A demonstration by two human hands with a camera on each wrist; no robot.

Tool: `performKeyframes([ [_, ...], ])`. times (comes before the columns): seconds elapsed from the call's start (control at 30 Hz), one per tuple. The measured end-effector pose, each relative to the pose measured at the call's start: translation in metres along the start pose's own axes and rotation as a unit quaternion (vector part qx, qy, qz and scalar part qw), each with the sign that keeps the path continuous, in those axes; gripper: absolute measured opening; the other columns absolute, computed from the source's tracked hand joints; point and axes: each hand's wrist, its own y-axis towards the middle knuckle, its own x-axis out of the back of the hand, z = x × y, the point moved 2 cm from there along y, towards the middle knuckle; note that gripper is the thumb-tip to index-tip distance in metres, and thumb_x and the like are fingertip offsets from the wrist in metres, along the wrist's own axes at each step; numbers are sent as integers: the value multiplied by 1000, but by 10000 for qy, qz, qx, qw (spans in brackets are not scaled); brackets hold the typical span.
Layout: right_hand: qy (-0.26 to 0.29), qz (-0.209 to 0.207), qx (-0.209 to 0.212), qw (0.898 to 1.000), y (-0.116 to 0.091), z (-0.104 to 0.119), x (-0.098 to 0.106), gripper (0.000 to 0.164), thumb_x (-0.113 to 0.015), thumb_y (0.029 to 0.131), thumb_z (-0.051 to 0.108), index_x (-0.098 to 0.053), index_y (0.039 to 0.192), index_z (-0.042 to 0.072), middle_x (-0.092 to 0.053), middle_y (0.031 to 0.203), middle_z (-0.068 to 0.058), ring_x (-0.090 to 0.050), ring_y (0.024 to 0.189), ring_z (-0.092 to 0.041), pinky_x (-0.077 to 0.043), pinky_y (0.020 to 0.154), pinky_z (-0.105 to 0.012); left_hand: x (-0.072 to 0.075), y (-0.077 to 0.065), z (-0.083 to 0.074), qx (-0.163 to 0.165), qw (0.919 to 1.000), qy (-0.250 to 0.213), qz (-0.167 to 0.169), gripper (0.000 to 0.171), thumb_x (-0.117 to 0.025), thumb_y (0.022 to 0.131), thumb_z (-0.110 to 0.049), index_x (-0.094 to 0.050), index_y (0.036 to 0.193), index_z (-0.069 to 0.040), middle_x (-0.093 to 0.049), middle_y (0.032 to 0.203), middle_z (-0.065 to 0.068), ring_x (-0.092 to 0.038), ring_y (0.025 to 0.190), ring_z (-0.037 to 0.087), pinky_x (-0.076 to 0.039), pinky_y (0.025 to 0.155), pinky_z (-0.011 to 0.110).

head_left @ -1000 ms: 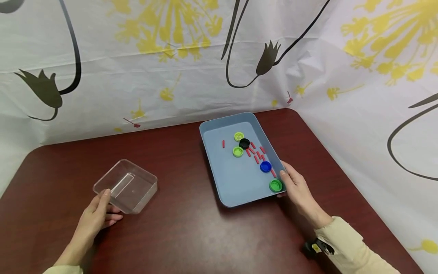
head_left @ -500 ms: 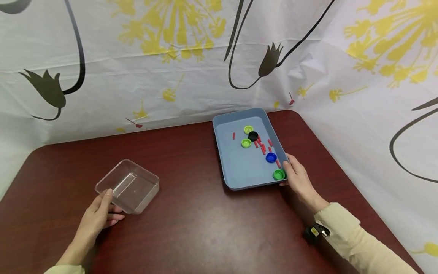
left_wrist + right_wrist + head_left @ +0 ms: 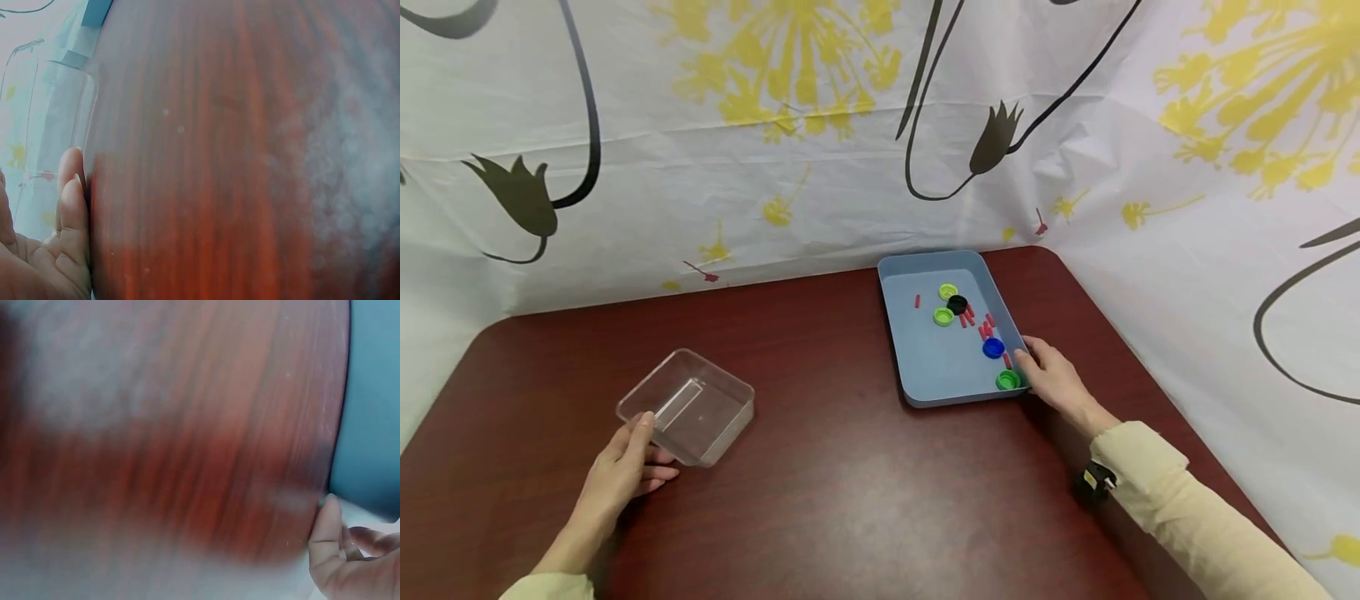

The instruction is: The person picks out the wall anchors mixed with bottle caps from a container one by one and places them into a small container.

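Note:
My left hand [image 3: 617, 467] pinches the near-left corner of a clear plastic box [image 3: 700, 417], thumb over the rim and other fingers beneath. The box is tilted and see-through, with nothing visible inside. At the right, my right hand [image 3: 1056, 379] grips the near-right corner of a blue-grey tray [image 3: 932, 367], thumb on its rim. In the tray lie two lime caps [image 3: 943, 317], a black cap [image 3: 957, 304], a blue cap [image 3: 993, 347], a green cap [image 3: 1008, 380] and several short red sticks [image 3: 917, 301]. The right wrist view shows the tray's outer wall [image 3: 372, 412] beside the fingertips.
Both containers are over a dark reddish wooden table [image 3: 820, 483]. A white patterned cloth [image 3: 820, 167] hangs close behind the table's back edge and along its right side. A dark wrist device [image 3: 1097, 477] sits by the right sleeve [image 3: 1138, 458].
My right hand has moved the tray back and to the right, and it now sits lower and flatter. Some red sticks have shifted. The left hand holds the box much as before.

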Motion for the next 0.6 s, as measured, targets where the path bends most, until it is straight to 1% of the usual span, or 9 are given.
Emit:
performKeyframes([
  [0.07, -86, 175, 56, 9998, 4, -1, 0, 57, -40, 106, 29, -28, 148, -9, -50, 131, -33, -60, 99, -35, -58, 77, -40, 1, -2, 2, 43, 10000, -21, -66, 82, -26, 101, -59, -7, 157, -2, -64, 81, -8, -67, 68, 2, -55, 64, 22],
  [0.17, -168, 430, 103, 9989, 10, -4, 0, 59, -42, 105, 32, -30, 146, -9, -58, 118, -30, -61, 85, -26, -56, 70, -33, 3, -3, 1, 83, 9998, -17, -173, 83, -27, 100, -60, -5, 157, -3, -64, 84, -5, -67, 69, 2, -55, 65, 22],
  [0.27, -176, 589, 145, 9980, 17, -8, 2, 55, -40, 106, 32, -36, 142, -9, -65, 99, -25, -59, 75, -18, -52, 64, -28, 0, 2, -3, 37, 9998, -31, -184, 81, -26, 102, -56, -5, 156, 0, -65, 86, -3, -67, 68, 2, -56, 64, 22],
  [0.33, -211, 611, 156, 9978, 21, -13, 6, 53, -37, 106, 31, -38, 141, -10, -66, 91, -21, -59, 71, -16, -51, 62, -28, -5, 8, -11, -35, 9999, -78, -109, 77, -26, 104, -51, -6, 155, 4, -67, 84, -2, -67, 67, 2, -56, 64, 22],
  [0.37, -251, 595, 148, 9978, 23, -17, 9, 53, -36, 107, 30, -39, 140, -10, -66, 90, -20, -59, 71, -15, -51, 61, -27, -9, 12, -16, -110, 9999, -88, -60, 75, -26, 105, -46, -7, 154, 6, -67, 83, -1, -67, 66, 2, -56, 63, 22],
  [0.4, -318, 575, 132, 9978, 23, -21, 13, 53, -34, 107, 30, -38, 140, -11, -66, 89, -20, -59, 70, -14, -52, 61, -27, -15, 17, -21, -185, 9998, -106, -11, 70, -26, 106, -41, -11, 153, 8, -68, 80, -2, -67, 65, 2, -56, 61, 22],
  [0.47, -449, 514, 92, 9976, 23, -31, 22, 54, -30, 107, 29, -36, 141, -12, -66, 92, -21, -61, 71, -11, -53, 61, -26, -28, 29, -35, -362, 9993, -84, 104, 63, -27, 105, -30, -15, 151, 11, -69, 76, -1, -67, 62, 3, -55, 59, 22],
  [0.57, -641, 369, -13, 9973, 21, -48, 39, 53, -26, 107, 28, -37, 139, -14, -65, 95, -24, -61, 69, -7, -54, 61, -25, -50, 50, -61, -605, 9978, 48, 278, 55, -27, 104, -20, -26, 148, 13, -71, 72, 2, -66, 59, 5, -55, 57, 23],
  [0.6, -672, 247, -155, 9973, 11, -58, 46, 53, -25, 107, 27, -38, 137, -14, -65, 94, -24, -61, 68, -6, -54, 61, -24, -60, 62, -75, -704, 9963, 173, 459, 53, -28, 103, -19, -29, 147, 12, -71, 72, 4, -66, 58, 5, -55, 57, 24],
])
